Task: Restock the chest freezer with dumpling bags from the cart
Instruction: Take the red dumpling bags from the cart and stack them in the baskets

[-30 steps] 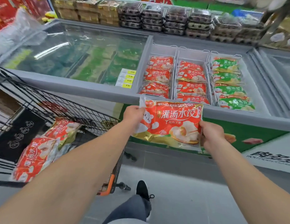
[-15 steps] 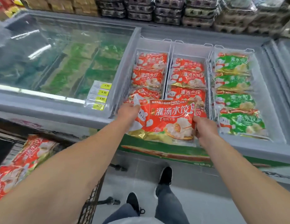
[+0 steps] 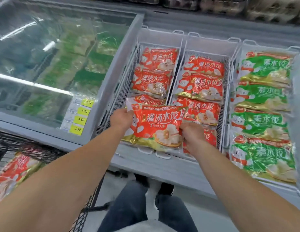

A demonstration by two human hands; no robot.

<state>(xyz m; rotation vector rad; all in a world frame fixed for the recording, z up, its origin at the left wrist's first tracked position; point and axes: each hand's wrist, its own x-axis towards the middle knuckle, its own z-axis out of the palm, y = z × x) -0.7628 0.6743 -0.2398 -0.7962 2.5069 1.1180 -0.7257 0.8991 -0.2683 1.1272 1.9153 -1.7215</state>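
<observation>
Step in hand: placing. You have one red dumpling bag (image 3: 156, 127) held flat, face up, between both hands, over the near end of the open chest freezer (image 3: 162, 166).

Grip: your left hand (image 3: 121, 120) is curled round the bag's left edge near its upper corner; your right hand (image 3: 192, 135) is clamped on its right edge, lower down. Both hold; neither is spread free.

Position of the bag: it hangs over the front of the left basket (image 3: 127, 77), with its right side reaching across the divider toward the middle basket (image 3: 208, 46). Whether its underside already touches the bags beneath, you cannot tell from this view.

Stock in the freezer: both the left and middle baskets carry overlapping rows of the same red bags; the right basket (image 3: 266, 47) carries green bags (image 3: 261, 124). The left row looks to end short of the front, so that gap is likely the slot.

Next move, as a judgement: shift the bag a little left so it clears the divider, lower it into the left basket's front space, let it overlap the bag behind, then loosen both hands.

Risk: dropped where it is, it may straddle the two baskets.

More red bags (image 3: 13, 173) lie in the cart (image 3: 45, 153) at your left, so the task is not finished.
</observation>
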